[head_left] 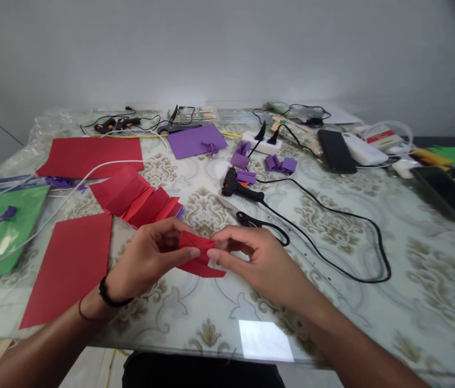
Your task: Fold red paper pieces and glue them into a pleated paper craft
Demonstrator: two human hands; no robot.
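Observation:
Between my hands, over the front middle of the table, is a folded piece of red paper (201, 267). My left hand (156, 250) pinches its left side, thumb in front and fingers behind. At its upper right edge, the thumb and fingertips of my right hand (247, 250) grip it too. Several folded red paper strips (138, 199) lie in a heap just beyond my left hand. Black-handled scissors (261, 221) rest past my right hand, next to a black glue gun (239, 186).
Red sheets (69, 264) lie at the left, near a green packet (13, 231). Folded purple pieces (281, 164) and a purple sheet (197, 140) sit farther back. A white power strip (261, 143) feeds the glue gun's black cable (380, 242), which loops rightward. Phones (336, 151) lie at the right.

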